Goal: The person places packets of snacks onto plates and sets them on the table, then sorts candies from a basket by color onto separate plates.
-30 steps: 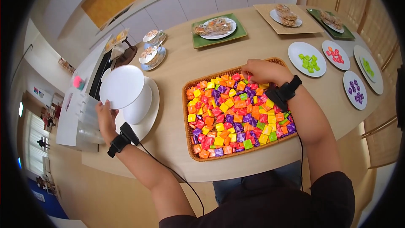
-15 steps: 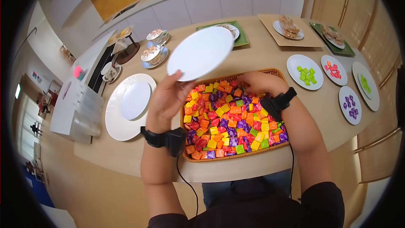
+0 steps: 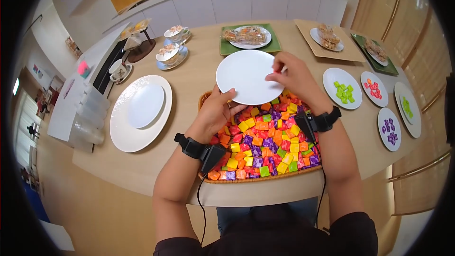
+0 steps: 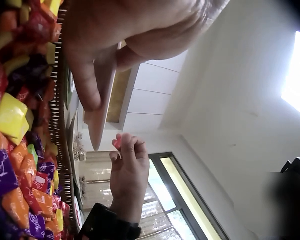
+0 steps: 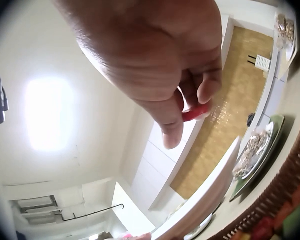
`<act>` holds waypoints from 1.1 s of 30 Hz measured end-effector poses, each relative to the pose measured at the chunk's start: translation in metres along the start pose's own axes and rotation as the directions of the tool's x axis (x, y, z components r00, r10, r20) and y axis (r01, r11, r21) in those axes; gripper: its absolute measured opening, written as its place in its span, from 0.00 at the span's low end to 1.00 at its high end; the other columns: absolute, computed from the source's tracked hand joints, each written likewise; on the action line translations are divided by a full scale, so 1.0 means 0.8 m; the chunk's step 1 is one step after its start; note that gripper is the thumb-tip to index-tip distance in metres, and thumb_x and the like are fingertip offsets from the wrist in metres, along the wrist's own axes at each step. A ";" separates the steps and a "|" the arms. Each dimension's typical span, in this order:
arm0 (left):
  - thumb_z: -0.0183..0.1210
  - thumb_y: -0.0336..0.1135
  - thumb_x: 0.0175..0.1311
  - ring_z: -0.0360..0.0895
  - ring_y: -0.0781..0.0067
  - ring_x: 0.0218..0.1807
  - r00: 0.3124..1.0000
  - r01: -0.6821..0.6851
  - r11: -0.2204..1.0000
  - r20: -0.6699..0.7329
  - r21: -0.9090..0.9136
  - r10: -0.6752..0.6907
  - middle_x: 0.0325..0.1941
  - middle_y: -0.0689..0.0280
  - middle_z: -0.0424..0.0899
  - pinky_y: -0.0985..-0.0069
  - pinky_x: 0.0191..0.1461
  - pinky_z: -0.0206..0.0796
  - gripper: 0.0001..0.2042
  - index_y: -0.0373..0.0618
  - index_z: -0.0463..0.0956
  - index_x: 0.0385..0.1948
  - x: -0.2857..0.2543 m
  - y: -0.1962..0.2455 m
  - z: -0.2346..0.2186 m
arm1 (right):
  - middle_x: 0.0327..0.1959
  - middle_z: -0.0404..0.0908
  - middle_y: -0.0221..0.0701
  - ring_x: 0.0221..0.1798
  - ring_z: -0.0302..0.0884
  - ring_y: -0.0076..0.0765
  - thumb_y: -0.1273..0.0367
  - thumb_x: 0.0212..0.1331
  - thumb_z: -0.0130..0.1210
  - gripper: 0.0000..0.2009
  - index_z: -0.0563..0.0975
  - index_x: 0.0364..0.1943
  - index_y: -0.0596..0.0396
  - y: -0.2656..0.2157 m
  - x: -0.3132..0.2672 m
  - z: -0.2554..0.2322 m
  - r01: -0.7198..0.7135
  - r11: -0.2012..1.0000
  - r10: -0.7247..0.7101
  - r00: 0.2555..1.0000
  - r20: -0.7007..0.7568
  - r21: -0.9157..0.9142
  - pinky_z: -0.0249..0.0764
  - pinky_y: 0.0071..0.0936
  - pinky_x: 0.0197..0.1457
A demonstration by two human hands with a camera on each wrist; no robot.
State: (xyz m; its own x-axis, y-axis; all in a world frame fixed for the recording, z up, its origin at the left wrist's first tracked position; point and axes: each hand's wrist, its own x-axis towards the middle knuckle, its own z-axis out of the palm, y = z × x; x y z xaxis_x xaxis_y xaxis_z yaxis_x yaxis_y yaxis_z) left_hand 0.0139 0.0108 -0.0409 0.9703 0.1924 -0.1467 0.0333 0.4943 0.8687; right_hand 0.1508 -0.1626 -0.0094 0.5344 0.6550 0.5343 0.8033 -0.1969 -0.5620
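Note:
My left hand grips a round white plate by its near left rim, thumb on top and fingers beneath. The plate is held over the far side of a wicker basket full of wrapped square candies in red, orange, yellow, purple and green. Above the plate's right side, my right hand pinches a red wrapped candy between thumb and fingers. That candy also shows in the left wrist view. The plate's face bears no candy in the head view.
On the right stand a plate of green candies, a plate of red ones and a plate of purple ones. A large white plate carrying a smaller plate lies left. Wrapped snacks and cups stand behind.
My left hand has lifted the plate off the stack at left and brought it right, over the basket. My right hand has risen from among the candies, pinching a red one.

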 end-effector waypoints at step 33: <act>0.43 0.32 0.63 0.69 0.69 0.51 0.956 -0.214 0.977 -0.208 -0.021 0.205 0.54 0.64 0.66 0.72 0.53 0.66 0.19 0.47 0.55 0.56 0.005 -0.007 -0.016 | 0.23 0.73 0.27 0.30 0.70 0.24 0.74 0.46 0.56 0.06 0.71 0.29 0.55 -0.007 -0.010 -0.014 -0.250 0.962 0.137 0.788 0.601 0.108 0.66 0.22 0.33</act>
State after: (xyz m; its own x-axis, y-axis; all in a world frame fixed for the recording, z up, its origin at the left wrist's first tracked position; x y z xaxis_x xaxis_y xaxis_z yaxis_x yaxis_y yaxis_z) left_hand 0.0142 0.0192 -0.0525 0.8851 0.4616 -0.0604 -0.1803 0.4595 0.8697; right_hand 0.1453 -0.1751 -0.0036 0.3732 0.9271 -0.0354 0.6111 -0.2744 -0.7425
